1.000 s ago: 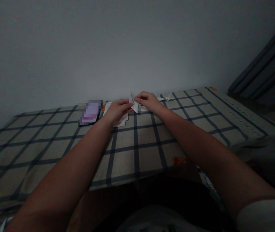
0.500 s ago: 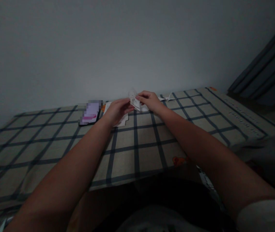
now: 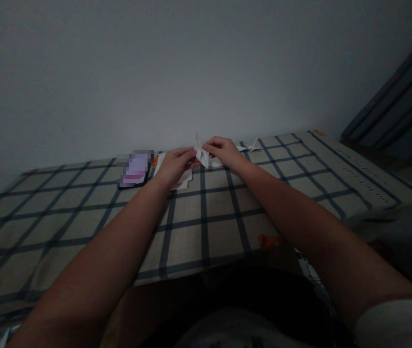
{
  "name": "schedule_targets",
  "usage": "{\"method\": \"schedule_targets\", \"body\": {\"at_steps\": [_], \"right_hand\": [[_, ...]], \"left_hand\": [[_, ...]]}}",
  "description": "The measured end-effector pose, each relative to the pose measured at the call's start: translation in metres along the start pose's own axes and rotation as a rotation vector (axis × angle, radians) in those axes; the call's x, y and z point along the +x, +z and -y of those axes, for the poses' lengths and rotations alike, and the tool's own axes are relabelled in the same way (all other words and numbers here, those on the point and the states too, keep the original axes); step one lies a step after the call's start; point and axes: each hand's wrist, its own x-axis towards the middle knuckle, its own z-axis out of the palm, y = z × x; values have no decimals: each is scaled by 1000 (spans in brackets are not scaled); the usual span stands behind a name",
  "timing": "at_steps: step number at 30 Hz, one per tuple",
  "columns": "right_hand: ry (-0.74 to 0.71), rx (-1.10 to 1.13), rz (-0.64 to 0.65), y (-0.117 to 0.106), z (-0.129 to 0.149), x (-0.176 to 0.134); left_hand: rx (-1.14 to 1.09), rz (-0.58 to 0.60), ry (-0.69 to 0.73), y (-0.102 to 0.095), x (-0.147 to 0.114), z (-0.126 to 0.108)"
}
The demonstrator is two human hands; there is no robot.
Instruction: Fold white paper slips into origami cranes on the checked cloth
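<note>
Both hands (image 3: 172,167) (image 3: 227,152) pinch a creased, sharp-pointed white paper above checked cloth (image 3: 187,244).

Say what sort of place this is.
Probably a room in a home, though the view is dim and partial. Pointing that way: the checked tablecloth with printed lettering at its right end, the plain wall behind it, and what looks like a dark curtain at the right.
</note>
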Motion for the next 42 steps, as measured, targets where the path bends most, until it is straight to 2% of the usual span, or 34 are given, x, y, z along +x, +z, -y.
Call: {"method": "schedule_targets", "body": {"at_steps": [18, 25, 42], "right_hand": [[-23, 0, 1, 1, 0, -2], [-6, 5, -9, 2, 2, -2], [-13, -16, 29, 3, -1, -3]], "left_hand": [[9, 6, 24, -2, 1, 2], [80, -1, 50, -1, -3, -1], [87, -88, 43, 3, -5, -4]]}}
